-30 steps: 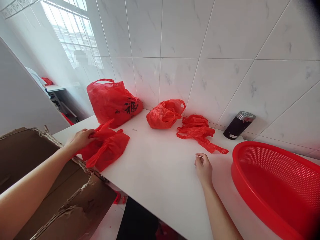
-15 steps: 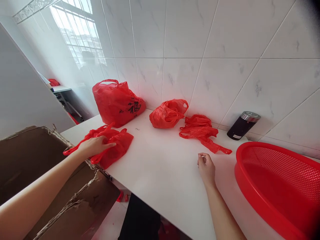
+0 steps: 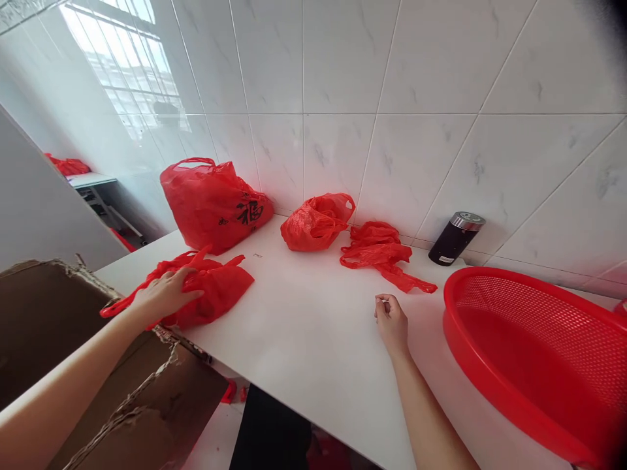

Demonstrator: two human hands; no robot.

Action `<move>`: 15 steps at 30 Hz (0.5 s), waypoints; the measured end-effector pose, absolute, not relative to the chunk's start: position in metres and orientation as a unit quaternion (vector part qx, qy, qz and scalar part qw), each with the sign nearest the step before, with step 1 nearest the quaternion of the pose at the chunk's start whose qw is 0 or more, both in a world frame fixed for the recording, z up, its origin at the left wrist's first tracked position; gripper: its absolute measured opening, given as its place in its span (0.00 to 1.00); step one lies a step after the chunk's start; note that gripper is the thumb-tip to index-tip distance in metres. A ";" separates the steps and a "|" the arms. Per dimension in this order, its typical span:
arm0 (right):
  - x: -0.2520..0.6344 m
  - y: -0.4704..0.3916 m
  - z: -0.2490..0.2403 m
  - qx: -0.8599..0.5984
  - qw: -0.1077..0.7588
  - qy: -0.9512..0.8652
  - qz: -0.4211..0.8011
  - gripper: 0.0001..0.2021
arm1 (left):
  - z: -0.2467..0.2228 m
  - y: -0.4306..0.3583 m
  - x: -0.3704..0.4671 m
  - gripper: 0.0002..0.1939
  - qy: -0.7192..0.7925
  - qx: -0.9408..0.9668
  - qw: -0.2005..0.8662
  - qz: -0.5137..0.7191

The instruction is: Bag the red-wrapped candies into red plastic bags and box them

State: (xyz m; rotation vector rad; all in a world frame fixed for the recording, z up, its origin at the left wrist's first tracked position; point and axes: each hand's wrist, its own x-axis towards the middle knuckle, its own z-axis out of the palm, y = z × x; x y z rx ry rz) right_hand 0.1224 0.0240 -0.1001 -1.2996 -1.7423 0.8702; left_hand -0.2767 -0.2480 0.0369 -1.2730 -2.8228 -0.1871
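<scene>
My left hand (image 3: 164, 297) lies on a crumpled red plastic bag (image 3: 220, 287) at the table's left edge, its thumb and fingers spread over the plastic. On the white table, right of the middle, my right hand (image 3: 390, 321) rests with its fingers curled and nothing visible in them. Beyond it lie loose, flattened red bags (image 3: 377, 247). A bunched red bag (image 3: 313, 225) sits against the wall at the centre. Behind the left hand stands a large full red bag (image 3: 210, 205) with black characters on it.
An open cardboard box (image 3: 161, 405) adjoins the table's left edge. A red perforated basket (image 3: 494, 365) takes up the right side. The dark bottle (image 3: 455, 239) leans near the tiled wall (image 3: 343, 59). Further left, a red bag (image 3: 71, 166) lies on another surface.
The view has shifted a little to the right. My left hand has flattened out over the bag, which is slightly changed in shape. My right hand stays curled on the table.
</scene>
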 end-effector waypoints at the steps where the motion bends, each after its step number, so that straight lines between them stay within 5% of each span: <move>1: 0.121 0.025 -0.100 -0.512 0.388 -0.686 0.341 0.15 | 0.041 -0.245 -0.266 0.33 -0.904 -0.422 0.040 -0.050; 4: 0.115 0.024 -0.098 -0.514 0.398 -0.679 0.343 0.15 | 0.051 -0.227 -0.228 0.30 -0.875 -0.478 0.067 -0.039; 7: 0.116 0.004 -0.087 -0.486 0.405 -0.650 0.420 0.15 | 0.048 -0.201 -0.191 0.27 -0.819 -0.569 -0.018 -0.068; 11: 0.157 -0.051 -0.043 -0.340 0.272 -0.651 0.622 0.16 | 0.027 -0.167 -0.149 0.25 -0.734 -0.649 -0.180 -0.091; 15: 0.251 -0.079 0.021 -0.361 0.273 -0.725 0.520 0.15 | 0.011 -0.138 -0.119 0.25 -0.692 -0.668 -0.266 -0.063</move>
